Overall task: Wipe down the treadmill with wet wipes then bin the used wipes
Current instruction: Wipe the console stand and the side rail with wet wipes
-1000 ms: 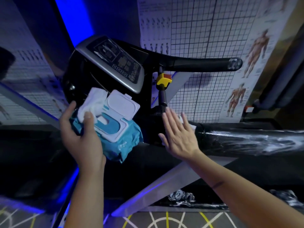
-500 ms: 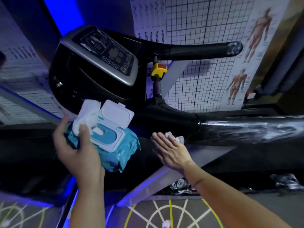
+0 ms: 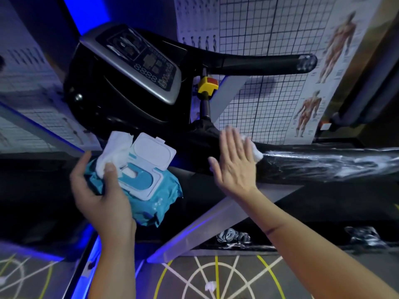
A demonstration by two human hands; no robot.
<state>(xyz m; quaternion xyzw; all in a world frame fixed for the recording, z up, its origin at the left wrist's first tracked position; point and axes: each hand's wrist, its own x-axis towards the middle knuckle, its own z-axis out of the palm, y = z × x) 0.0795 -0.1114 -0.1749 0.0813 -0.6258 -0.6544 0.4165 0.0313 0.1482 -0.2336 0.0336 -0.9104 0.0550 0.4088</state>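
My left hand (image 3: 101, 195) grips a teal pack of wet wipes (image 3: 151, 199) with its white lid flipped open, and its thumb pins a crumpled white wipe (image 3: 114, 147) against the pack. My right hand (image 3: 234, 162), fingers straight, presses another white wipe (image 3: 255, 151) flat against the black treadmill handrail (image 3: 323, 162) where it joins the console base. The rail is wrapped in shiny plastic film. The treadmill console (image 3: 138, 61) with its grey display panel sits above and to the left.
A second black handlebar (image 3: 259, 63) runs right above a yellow safety key (image 3: 208, 84). Grid and anatomy posters (image 3: 311, 87) cover the wall behind. A grey diagonal frame strut (image 3: 216, 219) runs below the rail. Yellow and white lines mark the floor (image 3: 216, 277).
My right hand with its wipe slid down the rail's underside, then back up and right onto the rail near the console post. My left hand kept holding the pack.
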